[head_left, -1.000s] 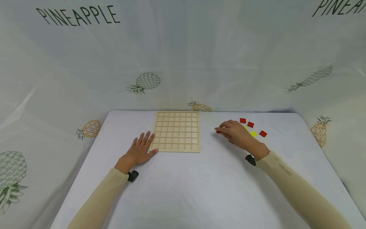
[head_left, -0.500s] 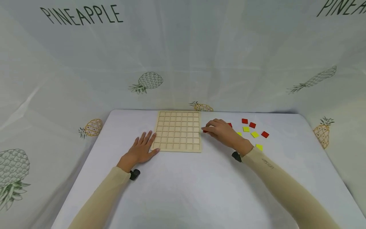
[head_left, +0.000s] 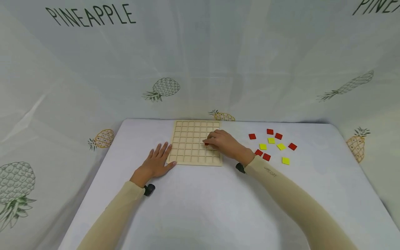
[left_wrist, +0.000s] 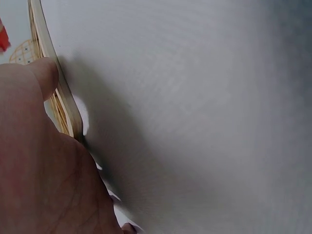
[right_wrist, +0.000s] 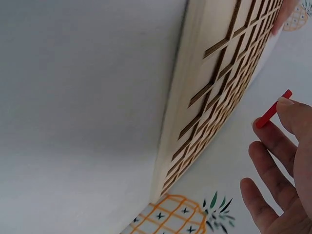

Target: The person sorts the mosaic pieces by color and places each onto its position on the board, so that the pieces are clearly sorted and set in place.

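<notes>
My right hand (head_left: 225, 143) pinches a thin red square tile (right_wrist: 274, 108) between thumb and forefinger, the other fingers loosely bent. It is over the right half of a light wooden grid board (head_left: 190, 143), and the right wrist view shows the tile standing off the board's surface. The board's square cells hold no tiles where they show; the hand hides some on the right. At the board's near left corner my left hand (head_left: 155, 164) lies with spread, straight fingers. Its thumb touches the board's edge (left_wrist: 73, 114) in the left wrist view.
Loose red tiles (head_left: 292, 146) and yellow tiles (head_left: 285, 160) lie scattered on the white table (head_left: 193, 208) right of the board. Behind the table hangs a pale curtain (head_left: 200, 62) printed with pineapples, close to the far edge.
My right hand has carried the red tile leftward from the scattered tiles to over the board, uncovering tiles it had hidden. The left hand stays at the board's corner.
</notes>
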`<state>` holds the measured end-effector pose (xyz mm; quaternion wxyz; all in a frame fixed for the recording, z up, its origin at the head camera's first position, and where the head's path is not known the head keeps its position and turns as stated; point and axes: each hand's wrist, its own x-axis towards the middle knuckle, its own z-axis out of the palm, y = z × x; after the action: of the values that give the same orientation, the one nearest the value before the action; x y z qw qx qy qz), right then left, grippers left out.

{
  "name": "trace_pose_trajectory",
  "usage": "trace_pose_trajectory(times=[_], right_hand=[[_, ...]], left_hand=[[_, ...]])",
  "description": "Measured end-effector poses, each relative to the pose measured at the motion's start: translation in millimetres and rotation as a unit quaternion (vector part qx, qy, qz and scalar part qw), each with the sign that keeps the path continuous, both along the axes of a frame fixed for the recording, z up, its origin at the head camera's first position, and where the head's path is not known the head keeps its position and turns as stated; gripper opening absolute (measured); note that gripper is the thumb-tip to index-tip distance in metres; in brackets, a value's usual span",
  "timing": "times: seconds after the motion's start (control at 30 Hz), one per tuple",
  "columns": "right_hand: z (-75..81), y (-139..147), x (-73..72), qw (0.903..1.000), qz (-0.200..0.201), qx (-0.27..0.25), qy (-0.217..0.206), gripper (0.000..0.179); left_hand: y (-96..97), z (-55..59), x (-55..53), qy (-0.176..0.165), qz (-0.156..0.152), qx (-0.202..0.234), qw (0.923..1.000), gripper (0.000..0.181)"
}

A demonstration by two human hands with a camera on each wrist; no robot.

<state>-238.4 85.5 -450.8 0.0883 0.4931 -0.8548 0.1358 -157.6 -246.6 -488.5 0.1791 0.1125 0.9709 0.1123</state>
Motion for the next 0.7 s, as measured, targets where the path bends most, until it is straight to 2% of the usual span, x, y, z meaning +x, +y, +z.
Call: trace_pose_trajectory(times=[0.2,0.27,0.53,0.7], right_hand=[[-0.9,-27,-5.9,0.9999,-0.004,0.014,0.002,0.029],[-1.0,-36,-7.1,0.9997,-0.005,0.022,0.001,0.029],[0.2,-74,-7.9,0.9989,-0.013,0.044,-0.006,0.029],[-3.0,-96,-8.8,0.9985,-0.029,0.044,-0.013,0.028]], left_hand=[[4.2,11.9,3.5,-0.011,0.005,0.018,0.9998,0.087],[4.3,12.6,4.1,-0.013,0.006,0.018,0.9997,0.087],[-4.1,-10.5,-5.5,0.003,0.0,0.011,0.9999,0.087],[-3.6,-9.0,-5.1,-0.001,-0.003,0.007,1.0,0.086]])
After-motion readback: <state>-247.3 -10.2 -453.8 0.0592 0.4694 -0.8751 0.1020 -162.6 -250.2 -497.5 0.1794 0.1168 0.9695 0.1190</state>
